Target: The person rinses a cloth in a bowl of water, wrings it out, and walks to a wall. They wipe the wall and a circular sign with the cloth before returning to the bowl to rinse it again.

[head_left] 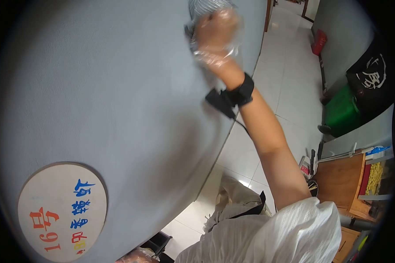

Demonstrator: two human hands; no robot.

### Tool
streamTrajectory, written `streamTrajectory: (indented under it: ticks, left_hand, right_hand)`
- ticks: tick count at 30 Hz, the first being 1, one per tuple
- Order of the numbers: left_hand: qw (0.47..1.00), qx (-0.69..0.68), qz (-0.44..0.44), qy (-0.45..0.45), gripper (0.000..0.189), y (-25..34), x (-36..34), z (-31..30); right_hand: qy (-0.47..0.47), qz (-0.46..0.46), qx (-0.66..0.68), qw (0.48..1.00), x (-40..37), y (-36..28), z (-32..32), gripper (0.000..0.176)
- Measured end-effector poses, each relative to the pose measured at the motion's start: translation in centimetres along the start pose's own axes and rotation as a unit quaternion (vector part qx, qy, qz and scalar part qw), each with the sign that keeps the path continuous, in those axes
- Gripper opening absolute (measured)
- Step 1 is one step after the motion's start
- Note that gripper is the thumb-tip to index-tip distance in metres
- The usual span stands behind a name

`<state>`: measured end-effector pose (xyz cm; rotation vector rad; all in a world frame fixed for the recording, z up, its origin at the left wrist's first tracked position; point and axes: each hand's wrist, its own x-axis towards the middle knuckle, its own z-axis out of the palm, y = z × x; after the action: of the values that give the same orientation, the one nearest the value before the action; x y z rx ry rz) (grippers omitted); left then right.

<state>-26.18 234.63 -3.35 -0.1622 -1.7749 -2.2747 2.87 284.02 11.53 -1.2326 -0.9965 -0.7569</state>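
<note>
My right hand (219, 33), in a clear plastic glove and smeared by motion, is up against the grey wall (131, 87). Its fingers are closed on a pale grey ribbed cloth (210, 6), partly cut off by the top edge. A black band with a small device (232, 97) and a cable sits on that wrist. At the bottom edge, part of my left hand (138, 256) shows in a clear glove; its fingers are hidden. Close to it is a black container (159, 242).
A round sign (62, 210) with painted characters hangs on the wall at lower left. Across the tiled floor (278, 74) stand a green bin (341, 109), a dark printed banner (373, 79), a red object (319, 42) and a wooden cabinet (340, 182).
</note>
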Motion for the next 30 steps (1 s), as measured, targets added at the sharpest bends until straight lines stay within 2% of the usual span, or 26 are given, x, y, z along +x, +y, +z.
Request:
streamTrajectory:
  ticks: [2, 3, 6, 8, 9, 10, 11, 12, 13, 14, 15, 17, 19, 21, 23, 25, 27, 30]
  left_hand:
    - [1.000, 0.007, 0.005, -0.003, 0.098, 0.3, 0.1, -0.3]
    - [1.000, 0.007, 0.005, -0.002, 0.098, 0.3, 0.1, -0.4]
    - [1.000, -0.003, 0.000, -0.001, 0.098, 0.5, 0.1, -1.1]
    - [1.000, -0.008, -0.006, 0.000, 0.098, 0.9, 0.5, -1.9]
    - [1.000, -0.012, -0.013, 0.001, 0.098, 1.2, 0.6, -2.2]
    - [1.000, -0.023, -0.021, -0.002, 0.098, 1.5, 0.8, -2.5]
    - [0.999, -0.032, -0.027, -0.004, 0.098, 2.3, 0.3, -2.5]
    - [0.999, -0.037, -0.024, -0.032, 0.095, 3.4, -0.7, -2.0]
    - [0.999, -0.025, -0.024, -0.023, 0.093, 3.8, -1.0, -1.8]
    - [0.992, -0.109, -0.070, 0.005, 0.091, 2.9, 0.5, -2.3]
    - [0.990, -0.109, -0.088, 0.003, 0.090, 2.3, 0.7, -3.3]
    - [0.982, -0.137, -0.122, 0.037, 0.090, 1.4, 1.7, -4.4]
    - [0.980, -0.151, -0.117, 0.055, 0.087, 0.6, 2.3, -5.0]
    - [0.993, -0.096, -0.070, 0.020, 0.084, -0.2, 2.4, -5.4]
    - [0.984, -0.157, -0.080, 0.018, 0.081, -0.1, 2.4, -4.7]
    - [0.989, -0.120, 0.031, -0.081, 0.080, -2.8, 4.5, -6.9]
    - [0.988, -0.128, 0.040, -0.081, 0.079, -3.4, 5.0, -7.3]
    - [0.991, -0.123, 0.007, -0.048, 0.079, -2.5, 4.4, -6.8]
  right_hand:
    - [-0.170, -0.143, -0.005, 0.975, 1.5, 3.1, -1.9, 0.042]
    - [-0.283, -0.056, 0.020, 0.957, 2.9, 3.0, -1.5, 0.067]
    - [-0.311, -0.160, -0.176, 0.920, 1.5, 1.5, -3.8, 0.029]
    - [-0.344, -0.154, -0.177, 0.909, -1.5, 0.9, -6.1, 0.020]
    - [-0.369, -0.116, -0.115, 0.915, -3.9, 0.8, -7.2, 0.019]
    - [-0.312, -0.032, 0.073, 0.947, -7.0, 1.4, -7.9, 0.015]
    - [-0.301, 0.108, 0.252, 0.913, -8.4, 0.4, -9.9, 0.017]
    - [-0.242, 0.239, 0.422, 0.840, -9.7, -0.6, -11.9, 0.021]
    - [-0.254, 0.315, 0.468, 0.785, -10.4, -1.8, -14.3, 0.024]
    - [-0.254, 0.394, 0.506, 0.724, -11.0, -2.9, -16.7, 0.027]
    - [-0.277, 0.371, 0.467, 0.753, -12.0, -3.0, -18.0, 0.029]
    - [-0.320, 0.371, 0.413, 0.768, -13.8, -3.1, -21.1, 0.028]
    - [-0.292, 0.321, 0.438, 0.788, -16.0, -2.4, -22.3, 0.033]
    - [-0.307, 0.358, 0.417, 0.777, -15.2, -3.3, -23.0, 0.037]
    - [-0.332, 0.274, 0.430, 0.793, -14.3, -3.0, -23.3, 0.042]
    - [-0.333, 0.259, 0.472, 0.774, -14.8, -3.8, -24.4, 0.048]
    - [-0.313, 0.321, 0.530, 0.720, -15.3, -4.4, -26.0, 0.054]
    - [-0.440, 0.461, 0.504, 0.582, -13.3, -7.8, -30.0, 0.061]
